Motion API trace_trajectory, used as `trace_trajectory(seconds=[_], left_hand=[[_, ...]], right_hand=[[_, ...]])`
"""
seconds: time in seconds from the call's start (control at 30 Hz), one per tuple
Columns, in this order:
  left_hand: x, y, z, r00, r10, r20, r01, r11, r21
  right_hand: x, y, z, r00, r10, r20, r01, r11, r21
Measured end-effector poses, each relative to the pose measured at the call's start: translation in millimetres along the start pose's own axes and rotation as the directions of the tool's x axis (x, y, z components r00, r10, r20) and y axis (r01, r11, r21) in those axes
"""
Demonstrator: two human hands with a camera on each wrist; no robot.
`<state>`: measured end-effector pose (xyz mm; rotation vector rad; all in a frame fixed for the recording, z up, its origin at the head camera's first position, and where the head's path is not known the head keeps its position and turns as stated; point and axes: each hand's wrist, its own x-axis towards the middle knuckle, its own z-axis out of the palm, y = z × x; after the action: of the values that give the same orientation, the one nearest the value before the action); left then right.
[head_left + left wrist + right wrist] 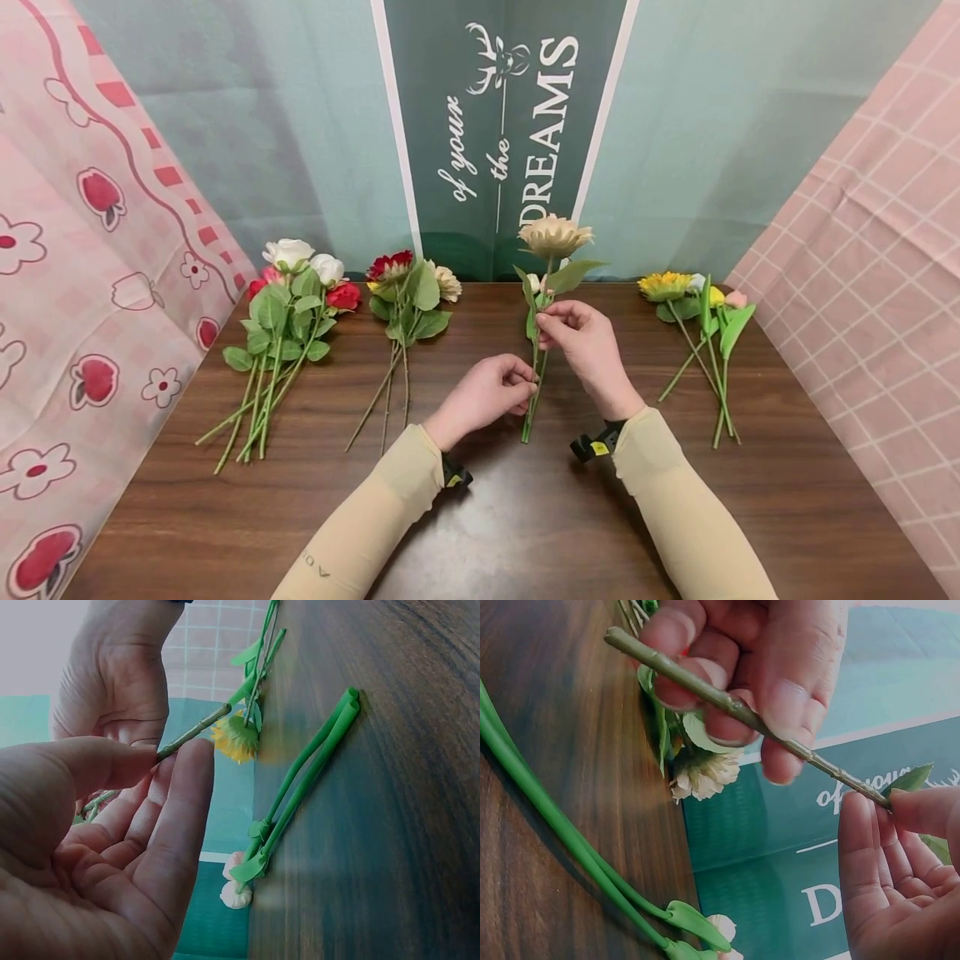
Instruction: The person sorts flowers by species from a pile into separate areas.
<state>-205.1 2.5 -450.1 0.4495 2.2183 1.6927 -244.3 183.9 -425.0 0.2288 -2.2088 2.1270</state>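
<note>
Left hand (491, 392): pinches the lower stem of the cream flower (553, 236).
Right hand (585, 340): grips the same stem higher up, under the leaves.
Cream flower: held upright over the wooden table (525, 517), between the flower bunches.

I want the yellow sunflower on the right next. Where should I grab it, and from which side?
Grip the yellow sunflower by its bare lower stem, pinching from above: it lies flat on the table, angled clear of the neighbouring stems.
</note>
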Motion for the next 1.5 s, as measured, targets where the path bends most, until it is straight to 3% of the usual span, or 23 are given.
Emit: trace_trajectory(seconds=[0.17, 0.3, 0.5, 0.8, 1.07, 1.17, 1.33, 1.5], left_hand=[[0.4, 0.1, -2.2, 0.998, 0.01, -0.061, -0.012, 0.999, -0.035], [-0.5, 1.7, -4.1, 0.995, 0.017, -0.097, -0.018, 1.0, -0.008], [-0.9, 1.5, -10.7, 0.995, -0.001, -0.099, 0.006, 0.999, 0.046], [-6.6, -1.5, -47.8, 0.98, -0.007, -0.199, 0.034, 0.99, 0.133], [-14.9, -15.3, -92.9, 0.941, -0.083, -0.329, 0.142, 0.977, 0.16], [-12.6, -19.4, -103.2, 0.93, -0.126, -0.346, 0.188, 0.97, 0.154], [-9.9, -26.6, -104.4, 0.917, -0.206, -0.341, 0.281, 0.941, 0.186], [-9.2, -23.4, -100.4, 0.909, -0.209, -0.36, 0.326, 0.896, 0.303]], right_hand=[[0, 1, 3, 1.0, 0.011, 0.007, -0.011, 1.0, 0.018], [0, 3, 6, 1.0, 0.02, 0.022, -0.021, 0.999, 0.027], [-1, 7, 9, 0.996, 0.037, 0.08, -0.037, 0.999, 0.008], [-6, 6, 15, 0.988, 0.023, 0.153, -0.013, 0.998, -0.065], [-10, 3, 18, 0.981, 0.047, 0.189, -0.029, 0.995, -0.097], [-11, 4, 19, 0.978, 0.05, 0.203, -0.029, 0.994, -0.103], [-13, 6, 21, 0.975, 0.062, 0.214, -0.042, 0.994, -0.096], [-13, 6, 24, 0.975, 0.057, 0.216, -0.04, 0.996, -0.08]])
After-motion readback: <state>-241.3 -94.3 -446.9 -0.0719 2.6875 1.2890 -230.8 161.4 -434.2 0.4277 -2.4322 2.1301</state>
